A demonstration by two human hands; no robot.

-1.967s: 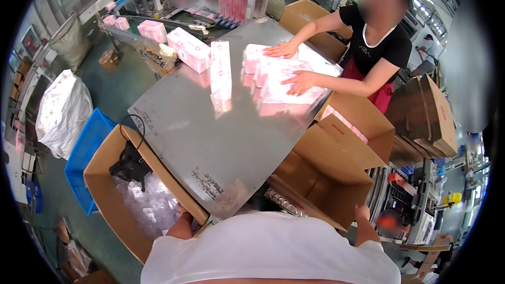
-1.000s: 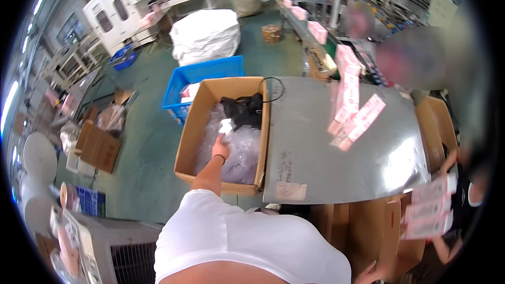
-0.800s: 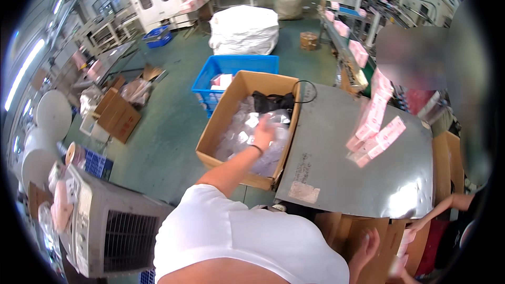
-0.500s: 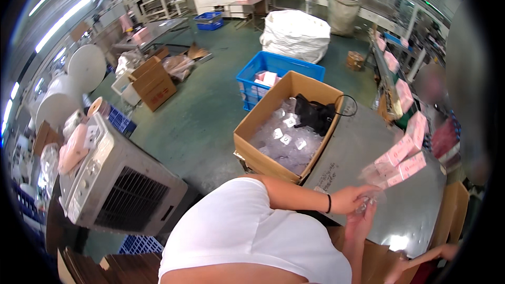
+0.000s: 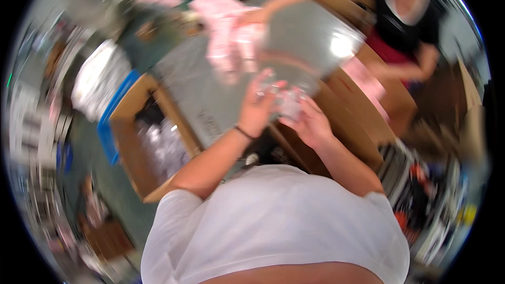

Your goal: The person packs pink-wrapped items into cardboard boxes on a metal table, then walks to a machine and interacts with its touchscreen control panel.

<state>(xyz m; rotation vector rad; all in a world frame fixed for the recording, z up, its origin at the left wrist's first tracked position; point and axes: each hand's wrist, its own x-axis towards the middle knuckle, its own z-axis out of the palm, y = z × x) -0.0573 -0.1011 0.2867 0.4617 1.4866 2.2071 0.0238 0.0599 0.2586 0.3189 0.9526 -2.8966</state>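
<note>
Over the near edge of the metal table, my left hand [image 5: 256, 106] has its fingers curled around small clear plastic pieces, blurred and partly hidden by the fingers. Facing it, my right hand [image 5: 314, 122] pinches a see-through plastic piece [image 5: 289, 104] between thumb and fingers. The exact kind of these pieces cannot be made out. Just beyond my hands, pink boxes [image 5: 223, 44] stand in a smeared row on the table, and a co-worker's hand [image 5: 255, 18] touches them.
The grey metal table [image 5: 300, 31] spreads ahead. To its left stands a cardboard box [image 5: 173, 126] of clear plastic pieces and a black item, beside a blue crate [image 5: 117, 115] and a white sack [image 5: 100, 79]. At right, an open carton [image 5: 350, 110] adjoins pink boxes [image 5: 365, 81] near a co-worker [image 5: 402, 26].
The view has swung right, so the table is now ahead and a co-worker shows, reaching to the pink boxes. My hands, close together before, are slightly apart with clear plastic in them.
</note>
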